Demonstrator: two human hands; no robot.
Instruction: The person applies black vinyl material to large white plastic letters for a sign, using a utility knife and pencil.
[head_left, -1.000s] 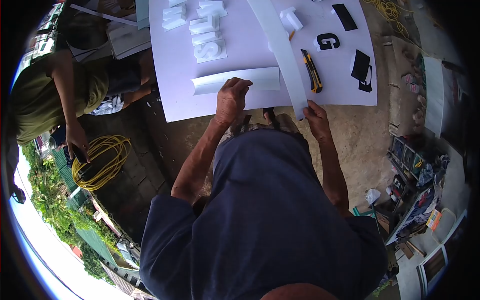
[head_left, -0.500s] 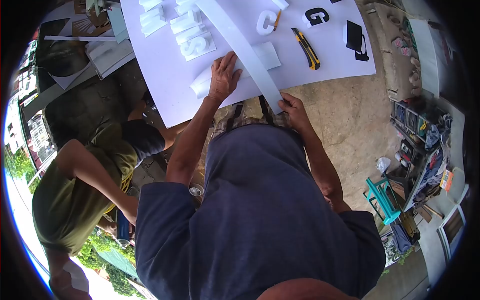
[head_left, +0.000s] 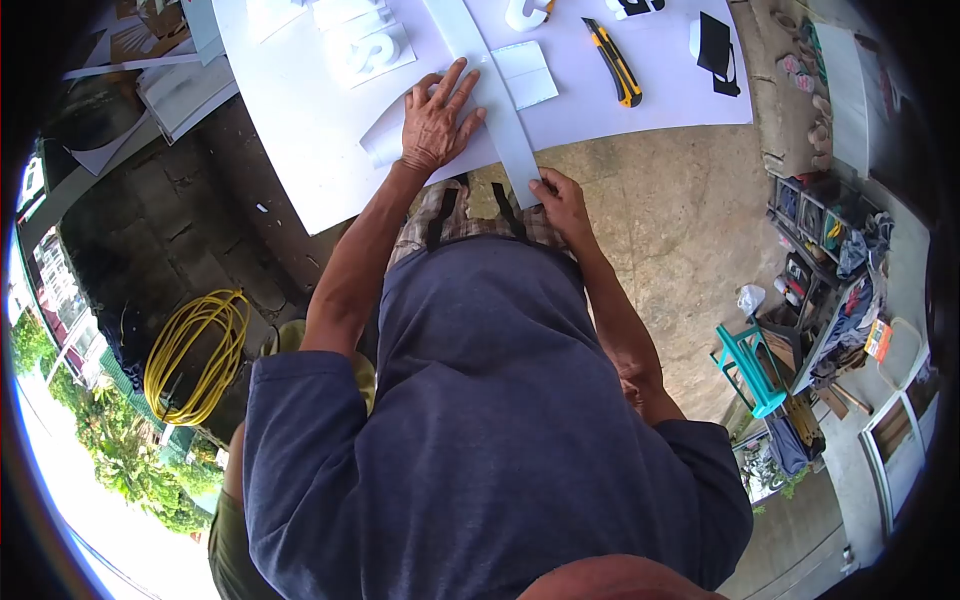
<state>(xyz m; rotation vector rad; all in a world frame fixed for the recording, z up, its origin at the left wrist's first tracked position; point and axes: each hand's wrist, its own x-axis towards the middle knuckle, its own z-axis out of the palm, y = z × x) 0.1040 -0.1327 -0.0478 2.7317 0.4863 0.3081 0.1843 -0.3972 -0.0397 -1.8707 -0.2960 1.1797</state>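
A long pale flat strip [head_left: 503,125] runs from the far edge of view to the near edge of the white table [head_left: 290,130]. Its near end is pinched between the thumb and fingers of my right hand [head_left: 564,205]. My left hand [head_left: 434,128] lies flat with fingers spread, pressing at the strip's left side. Under the strip is a white sheet [head_left: 527,76], whose left part is partly covered by my left hand. A yellow-and-black box cutter [head_left: 613,65] lies to the right. White raised letters [head_left: 378,50] stand on a backing at the left.
A white letter C [head_left: 520,14] and black cut pieces [head_left: 713,55] lie on the table. Yellow hose or cable [head_left: 195,355] is coiled on the floor at left. A teal stool [head_left: 750,370] and a cluttered rack [head_left: 820,225] stand right. Another person's clothing [head_left: 232,540] shows behind my left sleeve.
My left hand has spread its fingers and shifted slightly up and left. The strip now sits more upright in view. The other person has moved mostly behind me, exposing the yellow coil.
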